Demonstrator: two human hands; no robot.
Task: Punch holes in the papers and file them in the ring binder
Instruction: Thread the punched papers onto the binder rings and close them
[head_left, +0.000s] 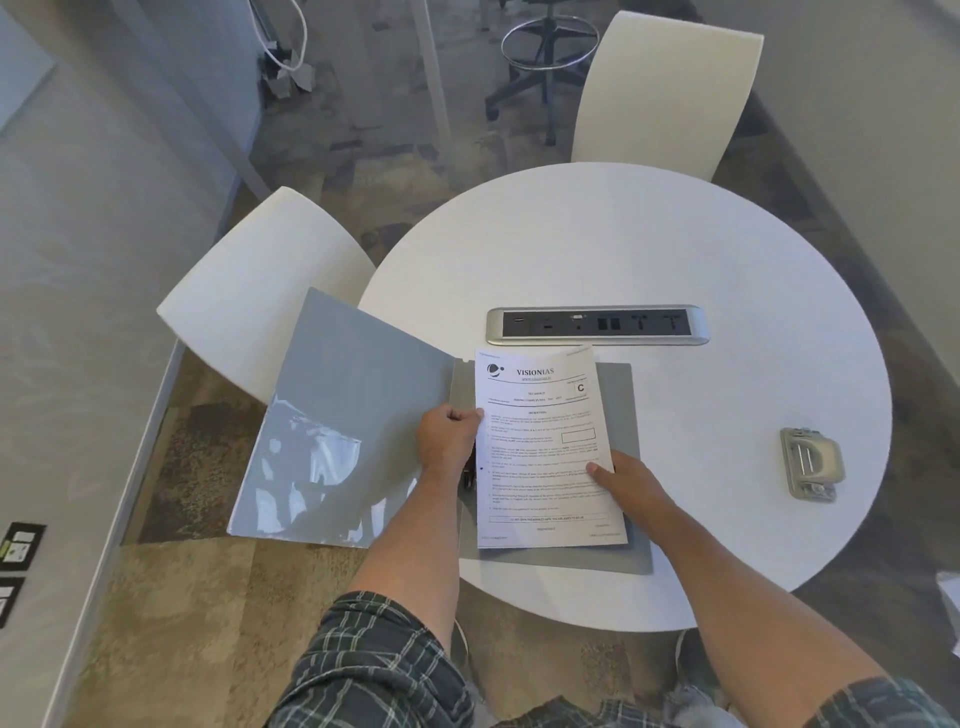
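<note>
While binder (363, 431) lies open, hands hold papers (545, 447)

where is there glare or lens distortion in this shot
Head view: glare streaks the binder cover's lower half; wide-angle bending curves the chairs and table edge; small print on the papers is too soft to read.

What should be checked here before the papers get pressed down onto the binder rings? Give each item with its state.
1. Binder open, cover swung left: ok.
2. Papers over the binder's right half: ok.
3. Left hand gripping the papers' left edge: ok.
4. Right hand on the papers' right edge: ok.
5. Holes lined up with the rings: cannot tell, hidden under hand and sheets.
6. Hole punch clear of the work, on the table to the right: ok.
</note>
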